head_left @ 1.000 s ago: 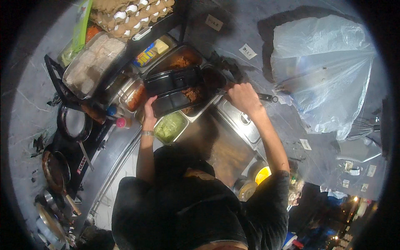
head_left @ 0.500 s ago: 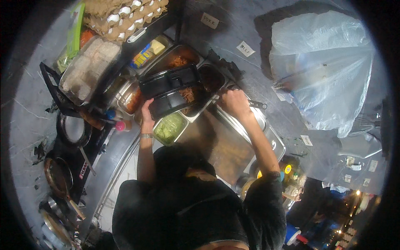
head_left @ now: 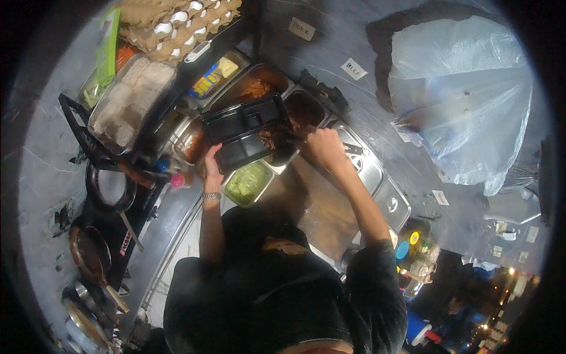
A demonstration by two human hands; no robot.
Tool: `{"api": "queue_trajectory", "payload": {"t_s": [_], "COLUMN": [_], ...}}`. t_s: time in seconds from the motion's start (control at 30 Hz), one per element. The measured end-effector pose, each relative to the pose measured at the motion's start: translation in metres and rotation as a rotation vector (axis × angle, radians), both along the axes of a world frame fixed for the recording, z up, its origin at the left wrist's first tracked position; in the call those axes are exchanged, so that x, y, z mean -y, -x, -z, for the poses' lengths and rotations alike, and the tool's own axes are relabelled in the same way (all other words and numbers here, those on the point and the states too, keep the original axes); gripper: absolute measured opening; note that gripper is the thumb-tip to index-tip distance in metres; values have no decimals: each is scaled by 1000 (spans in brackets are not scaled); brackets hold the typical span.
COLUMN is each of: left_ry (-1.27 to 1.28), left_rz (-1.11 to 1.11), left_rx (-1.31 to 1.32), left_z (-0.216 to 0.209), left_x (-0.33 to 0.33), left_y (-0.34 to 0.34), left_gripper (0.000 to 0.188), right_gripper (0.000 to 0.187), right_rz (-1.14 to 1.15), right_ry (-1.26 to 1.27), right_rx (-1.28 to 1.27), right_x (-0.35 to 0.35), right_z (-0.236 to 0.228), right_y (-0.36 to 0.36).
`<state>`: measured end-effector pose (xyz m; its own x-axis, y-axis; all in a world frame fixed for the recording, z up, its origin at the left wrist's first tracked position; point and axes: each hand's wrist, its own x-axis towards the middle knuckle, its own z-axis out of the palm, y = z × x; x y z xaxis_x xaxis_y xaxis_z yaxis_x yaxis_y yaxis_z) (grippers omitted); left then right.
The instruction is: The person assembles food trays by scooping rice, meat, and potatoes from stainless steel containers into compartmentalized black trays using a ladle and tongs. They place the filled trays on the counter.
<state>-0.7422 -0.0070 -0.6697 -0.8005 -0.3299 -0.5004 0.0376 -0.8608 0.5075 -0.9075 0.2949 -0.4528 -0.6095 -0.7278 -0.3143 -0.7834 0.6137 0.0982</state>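
While the left hand [head_left: 213, 163] grips a black compartment tray [head_left: 240, 154] by its lower left side, the right hand [head_left: 325, 146] is clenched round a dark-handled utensil [head_left: 354, 149]. Left thumb lies along the tray edge, other fingers mostly hidden under it; right fingers curled tight on the handle. Utensil's working end is dark against the pans, too unclear to make out.

Tray is held over the metal food pans, tilted, right end higher in view; can't tell if it touches them. Brown shredded food [head_left: 267, 140] shows at its right end; unclear how much is in the tray and how much in the pan below.

Pan of shredded greens [head_left: 247, 183] just below the tray, pan of orange-brown food [head_left: 256, 89] just above. Lidded steel pan [head_left: 394, 204] right of the right forearm. Egg trays [head_left: 177, 35] upper left, frying pan [head_left: 112, 187] far left, translucent plastic bag [head_left: 463, 103] upper right.
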Motion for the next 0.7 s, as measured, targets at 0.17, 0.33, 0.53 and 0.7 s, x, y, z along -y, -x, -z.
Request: {"api": "queue_trajectory", "payload": {"t_s": [0.17, 0.33, 0.53, 0.7], "left_ry": [32, 40, 209, 237], "left_rz": [-91, -162, -289, -287], "left_rx": [90, 91, 58, 85], "left_z": [2, 1, 8, -20], "left_x": [-2, -12, -15, -20], "left_y": [-4, -8, -45, -72], "left_gripper": [23, 30, 34, 33], "right_gripper": [27, 22, 30, 25], "right_rz": [47, 161, 388, 311], "right_ry": [233, 14, 274, -22], "right_rx": [17, 26, 11, -97], "right_x": [-6, 10, -6, 1], "right_z": [21, 39, -2, 88], "right_y": [-12, -20, 9, 40]}}
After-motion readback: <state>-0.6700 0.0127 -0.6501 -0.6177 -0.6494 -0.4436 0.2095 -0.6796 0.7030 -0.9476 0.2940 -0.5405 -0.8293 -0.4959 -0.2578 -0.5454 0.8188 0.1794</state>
